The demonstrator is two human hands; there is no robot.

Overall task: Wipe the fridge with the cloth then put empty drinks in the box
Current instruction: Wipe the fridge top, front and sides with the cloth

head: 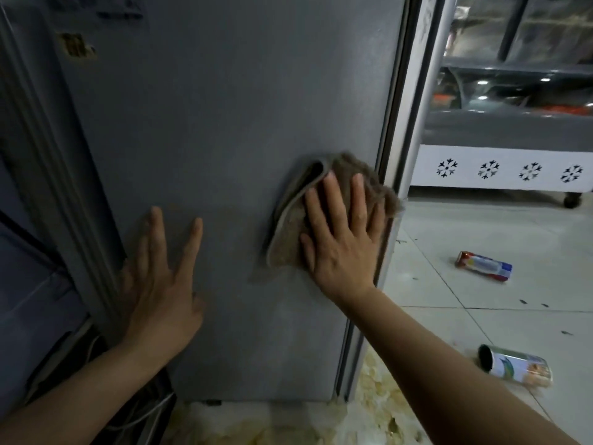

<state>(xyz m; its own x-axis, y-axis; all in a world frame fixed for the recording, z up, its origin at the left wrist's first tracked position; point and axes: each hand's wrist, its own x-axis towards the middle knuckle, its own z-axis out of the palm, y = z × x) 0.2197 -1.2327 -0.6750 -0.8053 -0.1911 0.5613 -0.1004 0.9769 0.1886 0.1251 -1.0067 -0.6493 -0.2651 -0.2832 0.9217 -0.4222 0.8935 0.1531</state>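
Observation:
The grey side panel of the fridge fills most of the view. My right hand presses a folded brown cloth flat against the panel, close to its right edge. My left hand lies flat on the panel lower left, fingers spread, holding nothing. Two empty drink cans lie on their sides on the tiled floor to the right: a red and blue one farther off, and a white and green one nearer. No box is in view.
A white chest freezer with snowflake cut-outs stands on wheels at the back right. The floor at the fridge's foot is stained yellow. Cables and a ribbed grey frame sit to the left of the fridge.

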